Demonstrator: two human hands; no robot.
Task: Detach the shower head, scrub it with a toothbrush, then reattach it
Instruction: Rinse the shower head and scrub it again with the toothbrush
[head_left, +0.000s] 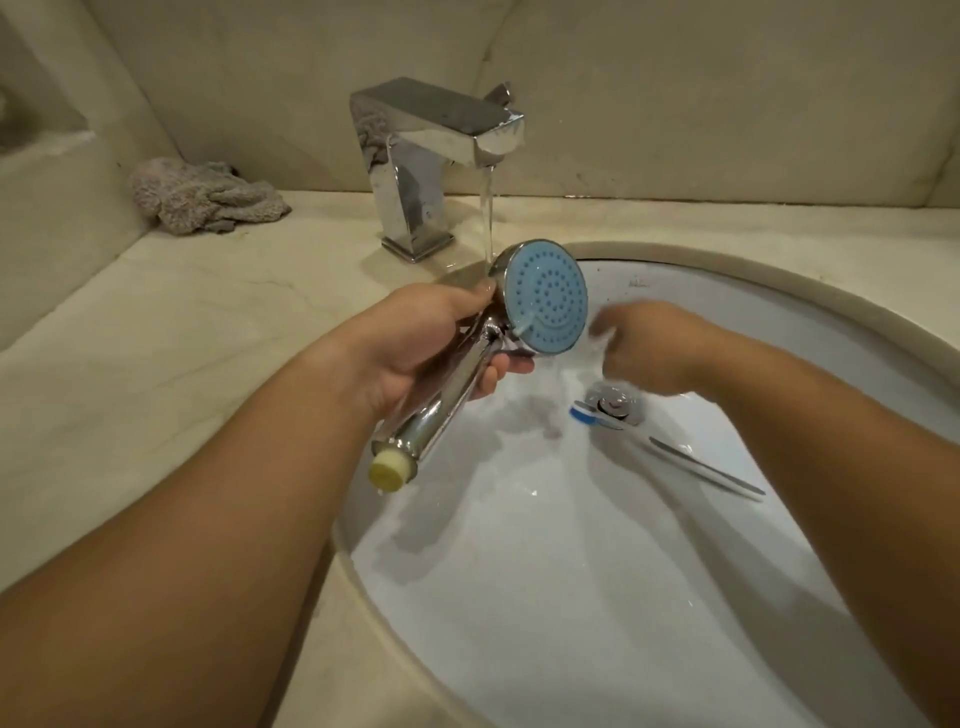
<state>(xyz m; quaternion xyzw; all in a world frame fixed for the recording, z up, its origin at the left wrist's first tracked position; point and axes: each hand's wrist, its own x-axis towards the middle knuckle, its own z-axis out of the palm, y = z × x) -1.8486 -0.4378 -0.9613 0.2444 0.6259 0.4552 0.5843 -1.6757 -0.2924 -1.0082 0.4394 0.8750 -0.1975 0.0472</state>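
My left hand (426, 343) grips the chrome handle of the detached shower head (545, 296) over the white sink (545, 571). Its blue nozzle face points toward me and to the right, and its yellowish threaded end points down-left. Tap water falls onto the top rim of the shower head. My right hand (644, 348) is blurred, just right of the blue face, fingers loosely curled and holding nothing that I can see. The toothbrush (670, 452) lies in the basin with its blue and white bristles beside the drain (615, 402).
A square chrome faucet (431, 150) runs at the back of the beige stone counter (156, 338). A crumpled grey cloth (202, 195) lies at the back left by the wall. Water pools in the basin around the drain.
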